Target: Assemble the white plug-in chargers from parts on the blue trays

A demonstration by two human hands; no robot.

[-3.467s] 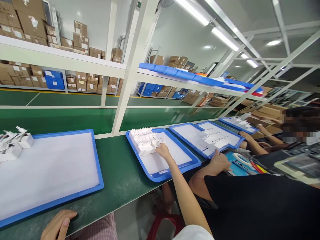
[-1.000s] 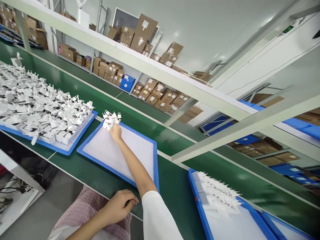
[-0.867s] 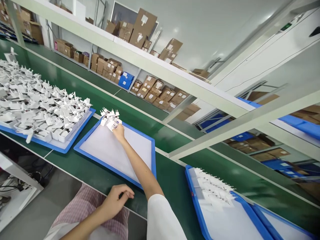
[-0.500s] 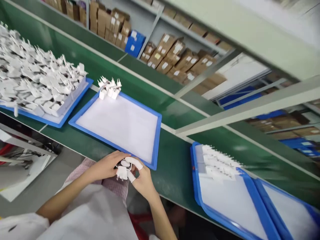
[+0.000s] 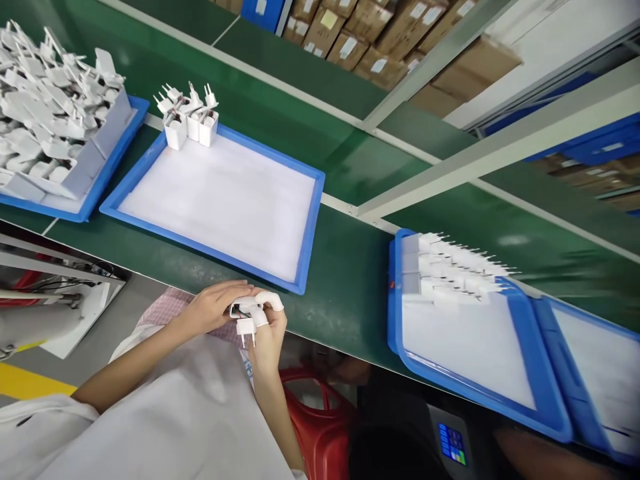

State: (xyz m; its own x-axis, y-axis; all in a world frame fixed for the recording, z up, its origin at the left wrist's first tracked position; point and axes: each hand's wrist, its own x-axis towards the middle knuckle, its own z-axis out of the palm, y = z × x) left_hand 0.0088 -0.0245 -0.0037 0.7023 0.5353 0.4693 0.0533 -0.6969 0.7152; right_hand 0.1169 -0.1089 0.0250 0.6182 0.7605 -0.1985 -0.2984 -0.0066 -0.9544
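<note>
Both hands meet just below the near edge of the green conveyor belt (image 5: 345,280). My left hand (image 5: 213,308) and my right hand (image 5: 269,327), which wears white finger cots, are both closed on a small white plug adapter (image 5: 245,325) with its two pins pointing down. In front of them lies a blue tray with a white liner (image 5: 215,200). A few white plug adapters (image 5: 189,120) stand upright in that tray's far left corner.
A blue tray heaped with white adapters (image 5: 47,127) sits at the left. To the right another blue tray (image 5: 470,333) holds rows of adapters along its far end. A red stool (image 5: 320,420) stands under the belt. Cardboard boxes line the shelf beyond.
My right hand drew back from the adapters in the tray's far corner and joined my left hand at the belt's near edge, both now on one adapter. The view tilted downward.
</note>
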